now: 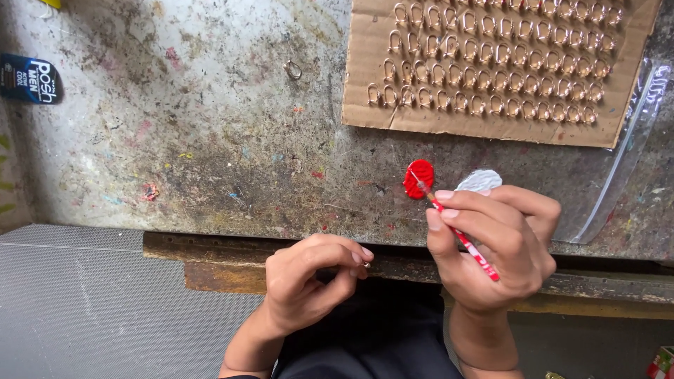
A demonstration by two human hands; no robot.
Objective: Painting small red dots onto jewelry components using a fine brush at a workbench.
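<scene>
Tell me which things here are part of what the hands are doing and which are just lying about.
In use:
- right hand holding the thin red brush
- red paint blob
- left hand pinching a tiny metal piece
- cardboard sheet of small metal loops

Lying about:
- dark blue packet
- stray metal loop
- clear plastic bag

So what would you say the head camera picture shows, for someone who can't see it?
A person's right hand dips a thin red-and-white brush into a red paint blob on a stained workbench, while the left hand pinches a tiny metal piece. Behind, cardboard holds rows of small metal loops.
</scene>
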